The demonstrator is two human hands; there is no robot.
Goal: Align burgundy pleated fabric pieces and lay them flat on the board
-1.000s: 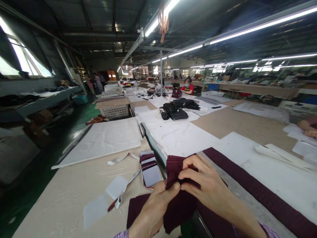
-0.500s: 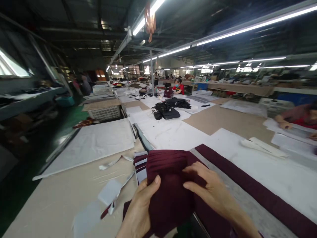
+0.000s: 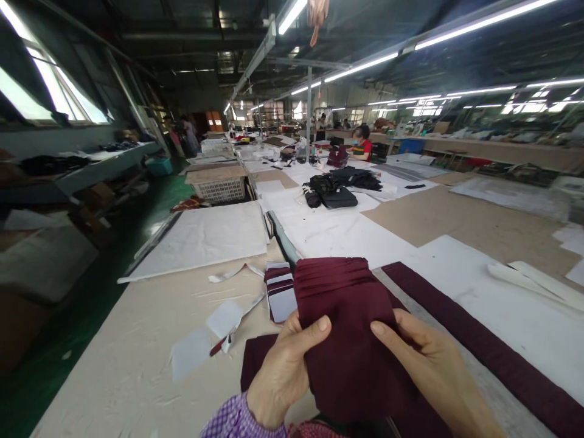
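Note:
A stack of maroon fabric pieces (image 3: 349,340) is held up in front of me, its layers fanned into steps along the top edge. My left hand (image 3: 292,359) grips its left side, thumb on the front face. On the opposite side my right hand (image 3: 424,359) pinches the edge, thumb in front and fingers behind. Just left of the stack lie maroon pieces with pale grey rectangles (image 3: 280,292). Another maroon piece (image 3: 258,359) rests on the table behind my left hand. A long maroon strip (image 3: 474,328) stretches along the table to the right.
Pale scraps (image 3: 225,317) and a thin red-and-white offcut (image 3: 228,340) lie on the beige table (image 3: 137,359). Farther off are a black garment pile (image 3: 331,190), a plastic crate (image 3: 222,190) and white paper patterns (image 3: 533,283). A person in red (image 3: 364,146) sits beyond.
My right hand has moved down the stack's right edge and now pinches it, thumb on the front. The view has swung left, and the co-worker at the right has left the picture.

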